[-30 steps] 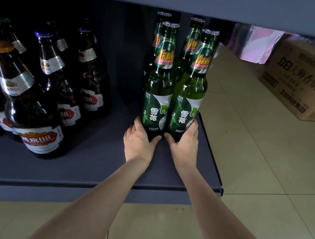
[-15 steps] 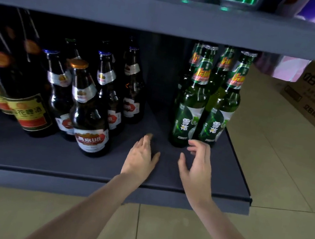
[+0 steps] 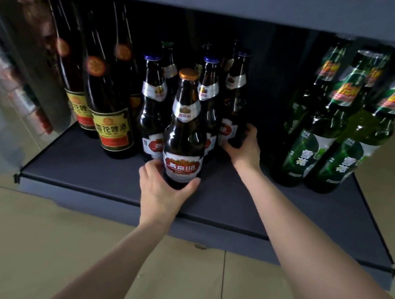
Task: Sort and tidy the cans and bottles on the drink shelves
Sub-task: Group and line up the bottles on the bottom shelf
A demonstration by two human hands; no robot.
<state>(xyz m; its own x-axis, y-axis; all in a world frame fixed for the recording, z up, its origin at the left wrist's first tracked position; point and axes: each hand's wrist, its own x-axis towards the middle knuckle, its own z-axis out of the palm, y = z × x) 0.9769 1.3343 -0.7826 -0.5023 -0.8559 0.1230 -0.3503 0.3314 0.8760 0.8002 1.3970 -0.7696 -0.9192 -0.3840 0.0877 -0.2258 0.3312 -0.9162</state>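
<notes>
The bottom shelf [image 3: 100, 175] runs wide and dark just above the floor tiles, with the next shelf's board close over the bottle tops. Three groups stand on it, all upright: tall brown bottles with yellow labels [image 3: 113, 131] at the left, a cluster of shorter brown bottles with red-and-white labels [image 3: 152, 117] in the middle, and green bottles [image 3: 332, 133] well apart at the right, with a bare gap of shelf between.

The work is at the middle cluster, straight ahead of both arms. The gold-capped bottle [image 3: 185, 132] stands out in front of its fellows, nearest the shelf lip, and the left hand [image 3: 161, 192] cups its base, thumb one side and fingers curled round the other. The right hand [image 3: 245, 148] reaches deeper and grips the low body of the rightmost brown bottle [image 3: 233, 108] at the cluster's edge.

I'd judge the front bottle needs sliding back into line, its long axis kept vertical. Its neighbours stand touching or just behind it, so a shove could knock them, and there is little headroom for lifting.
</notes>
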